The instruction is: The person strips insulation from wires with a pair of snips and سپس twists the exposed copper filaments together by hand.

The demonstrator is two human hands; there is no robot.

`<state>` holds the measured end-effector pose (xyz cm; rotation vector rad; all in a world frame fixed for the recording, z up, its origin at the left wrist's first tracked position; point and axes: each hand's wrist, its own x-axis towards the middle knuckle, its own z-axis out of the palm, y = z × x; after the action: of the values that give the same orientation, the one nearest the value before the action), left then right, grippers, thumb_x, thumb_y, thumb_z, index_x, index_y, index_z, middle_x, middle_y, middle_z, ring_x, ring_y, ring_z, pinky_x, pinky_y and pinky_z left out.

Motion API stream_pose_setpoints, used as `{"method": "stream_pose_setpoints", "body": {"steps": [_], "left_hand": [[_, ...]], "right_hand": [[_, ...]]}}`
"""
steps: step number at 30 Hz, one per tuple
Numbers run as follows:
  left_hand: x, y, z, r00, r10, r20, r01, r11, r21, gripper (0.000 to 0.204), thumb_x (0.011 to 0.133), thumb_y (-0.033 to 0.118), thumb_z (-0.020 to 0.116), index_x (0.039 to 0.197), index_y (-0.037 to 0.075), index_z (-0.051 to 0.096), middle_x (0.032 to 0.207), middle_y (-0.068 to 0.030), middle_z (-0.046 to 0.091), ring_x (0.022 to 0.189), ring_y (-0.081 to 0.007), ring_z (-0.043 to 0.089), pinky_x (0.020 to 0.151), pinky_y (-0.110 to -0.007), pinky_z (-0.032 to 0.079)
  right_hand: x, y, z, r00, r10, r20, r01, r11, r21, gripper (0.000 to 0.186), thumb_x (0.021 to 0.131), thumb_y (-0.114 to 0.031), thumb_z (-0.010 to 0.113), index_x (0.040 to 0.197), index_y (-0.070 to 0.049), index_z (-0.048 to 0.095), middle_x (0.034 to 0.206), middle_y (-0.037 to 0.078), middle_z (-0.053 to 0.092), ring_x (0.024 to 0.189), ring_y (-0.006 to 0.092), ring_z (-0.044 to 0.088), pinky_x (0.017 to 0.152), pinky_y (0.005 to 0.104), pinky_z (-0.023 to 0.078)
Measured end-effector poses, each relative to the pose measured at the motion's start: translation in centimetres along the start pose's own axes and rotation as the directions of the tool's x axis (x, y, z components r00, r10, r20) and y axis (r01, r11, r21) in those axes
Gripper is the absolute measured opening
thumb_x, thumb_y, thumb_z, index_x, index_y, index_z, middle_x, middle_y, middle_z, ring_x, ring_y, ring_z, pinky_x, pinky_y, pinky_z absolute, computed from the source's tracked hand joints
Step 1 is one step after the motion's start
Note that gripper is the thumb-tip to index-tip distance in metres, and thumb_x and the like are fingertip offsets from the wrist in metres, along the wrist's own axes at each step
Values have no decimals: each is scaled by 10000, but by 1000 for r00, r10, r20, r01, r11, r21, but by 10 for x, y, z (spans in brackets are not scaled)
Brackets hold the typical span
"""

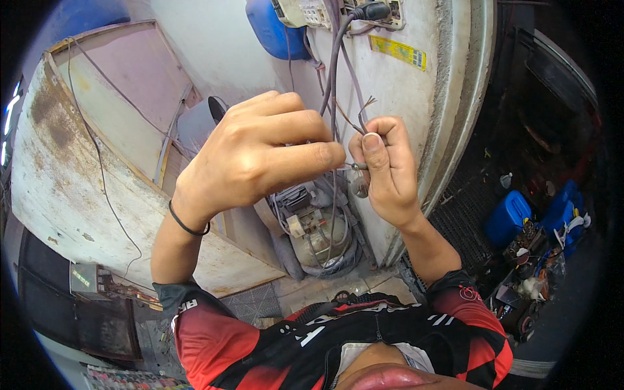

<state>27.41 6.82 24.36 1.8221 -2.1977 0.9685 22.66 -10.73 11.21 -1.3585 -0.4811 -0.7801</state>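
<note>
My right hand (pixel 390 169) is closed round a dark electrical cable, thumb pressed on its side. Two thin wires (pixel 359 122) stick up above that thumb, with bare, splayed strands at their tips. A short grey cable end (pixel 356 166) juts from the same fist toward the left. At its pale tip my left hand (pixel 266 146) is pinched shut, fingers curled and knuckles up. The left thumb and the exact grip are hidden behind the index finger. Both hands are raised in front of the wall, almost touching.
A socket panel (pixel 383 14) with a plugged-in black plug (pixel 372 10) is on the wall above. Below the hands stands a dusty compressor-like machine (pixel 318 234) among hoses. A stained white partition (pixel 84 149) rises at left; blue jugs (pixel 510 214) and clutter sit at right.
</note>
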Motion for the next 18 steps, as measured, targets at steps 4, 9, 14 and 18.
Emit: {"method": "stream_pose_setpoints", "body": {"steps": [4,9,14,18], "left_hand": [[-5,6,3,861,-431,270,508,747,-428,115,807,130,713,778,42,645,738,-5,623,606,-92,506,512,-246,374],[-16,7,13,482,-602,637,782,-32,-622,223,916,223,622,818,22,617,761,34,632,585,-21,453,504,-201,329],[-13,16,9,891,-453,22,445,865,-232,163,811,124,714,926,28,648,822,-64,649,662,-116,589,564,-236,445],[-12,5,13,996,2,-86,4,997,73,279,687,93,772,951,52,691,854,-54,663,641,-169,614,528,-282,459]], "right_hand": [[1,13,-3,968,-252,-18,249,963,-102,194,997,-176,531,1020,2,457,777,63,547,675,90,489,588,254,442],[11,22,-8,862,-497,102,505,825,-254,234,941,-115,613,1000,-19,408,803,111,560,686,147,517,609,268,452],[8,26,-14,878,-465,110,478,857,-192,290,928,-94,628,1005,-36,355,813,115,550,690,141,505,622,263,444],[3,22,-11,921,-381,83,388,916,-104,307,931,-112,630,1011,-38,343,801,95,543,701,134,481,643,265,433]]}}
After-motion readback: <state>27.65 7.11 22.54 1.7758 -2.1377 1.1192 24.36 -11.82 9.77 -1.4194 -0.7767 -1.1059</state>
